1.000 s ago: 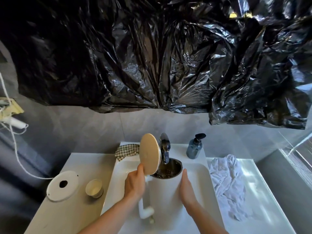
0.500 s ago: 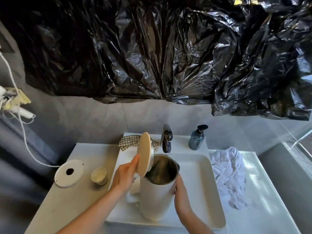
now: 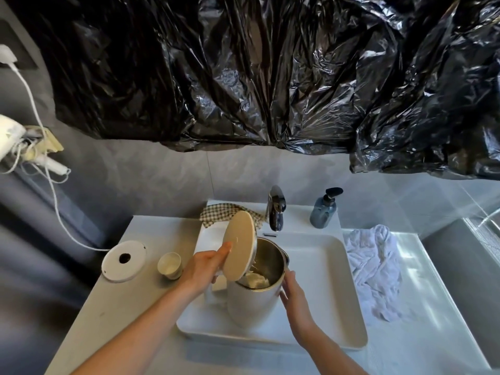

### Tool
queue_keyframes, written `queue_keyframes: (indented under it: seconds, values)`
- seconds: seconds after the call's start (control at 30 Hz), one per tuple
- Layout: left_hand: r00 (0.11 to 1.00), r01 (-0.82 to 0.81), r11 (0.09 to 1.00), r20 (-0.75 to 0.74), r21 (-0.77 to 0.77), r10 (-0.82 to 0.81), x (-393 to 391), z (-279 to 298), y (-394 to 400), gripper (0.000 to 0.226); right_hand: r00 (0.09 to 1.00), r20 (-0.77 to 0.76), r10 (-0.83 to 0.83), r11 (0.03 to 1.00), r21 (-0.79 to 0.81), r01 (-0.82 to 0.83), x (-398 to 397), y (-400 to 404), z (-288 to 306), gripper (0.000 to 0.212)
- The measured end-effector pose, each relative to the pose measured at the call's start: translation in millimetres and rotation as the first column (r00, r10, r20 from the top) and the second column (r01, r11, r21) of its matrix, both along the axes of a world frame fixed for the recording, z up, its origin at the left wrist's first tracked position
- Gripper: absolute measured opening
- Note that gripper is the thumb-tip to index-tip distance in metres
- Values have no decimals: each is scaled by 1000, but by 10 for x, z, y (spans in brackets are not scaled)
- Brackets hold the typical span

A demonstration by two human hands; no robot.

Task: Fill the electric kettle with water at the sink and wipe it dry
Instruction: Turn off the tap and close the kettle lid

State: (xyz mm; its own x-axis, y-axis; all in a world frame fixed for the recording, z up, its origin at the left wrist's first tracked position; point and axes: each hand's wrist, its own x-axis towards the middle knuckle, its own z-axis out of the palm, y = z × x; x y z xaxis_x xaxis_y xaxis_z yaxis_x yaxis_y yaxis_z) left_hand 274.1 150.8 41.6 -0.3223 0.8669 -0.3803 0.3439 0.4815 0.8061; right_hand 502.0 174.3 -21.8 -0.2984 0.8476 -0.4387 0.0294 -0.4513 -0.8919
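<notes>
We hold a white cylindrical electric kettle (image 3: 253, 299) upright in the white rectangular sink basin (image 3: 324, 266), toward its left half, its steel-lined mouth open and facing up. Our left hand (image 3: 201, 269) is at the kettle's hinged round cream lid (image 3: 239, 244), fingers extended along the lid's left edge and holding it tipped up and open; we cannot tell how the thumb lies behind it. Our right hand (image 3: 293, 293) rests flat against the kettle's right wall, fingers straight and together, gripping nothing. The kettle's white handle (image 3: 215, 289) points left, beneath the left wrist.

A dark chrome tap (image 3: 276, 208) stands at the middle of the sink's back edge, its spout ending behind the kettle and apart from it. Just left of the tap, a brown-and-cream checked cloth (image 3: 216, 213) lies on the sink's back left corner, partly hidden by the raised lid. A blue-grey pump soap bottle (image 3: 323, 209) stands at the back right corner.

On the grey counter (image 3: 113, 307) left of the sink sit the round white kettle base (image 3: 124, 261), with its white cord (image 3: 54, 190) running to the wall, and beside it a small cream cup (image 3: 170, 265). A crumpled white towel (image 3: 374, 269) lies on the counter to the right of the basin. Crinkled black plastic sheeting (image 3: 270, 71) hangs over the wall above.
</notes>
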Motion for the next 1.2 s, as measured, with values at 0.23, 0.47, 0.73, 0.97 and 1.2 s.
queue_keyframes:
  seconds: [0.23,0.47,0.73,0.97,1.2]
  values:
    - [983,-111,994,-147,2,110,64,-73,64,69,999,-18,31,999,-21,-32,62,5,-13,62]
    - [978,-126,992,-166,7,126,77,-109,94,67,998,4,55,998,-17,-55,85,-12,24,64]
    - [993,-10,1000,-117,-21,7,19,-61,40,60,998,8,60,994,86,-60,50,-82,247,43]
    - [970,90,989,236,-114,-61,-120,-84,-121,54,991,117,-68,980,192,45,-93,-140,301,42]
    - [970,-107,994,216,-37,112,184,-112,-376,53,984,126,-125,986,128,109,-161,-94,353,35]
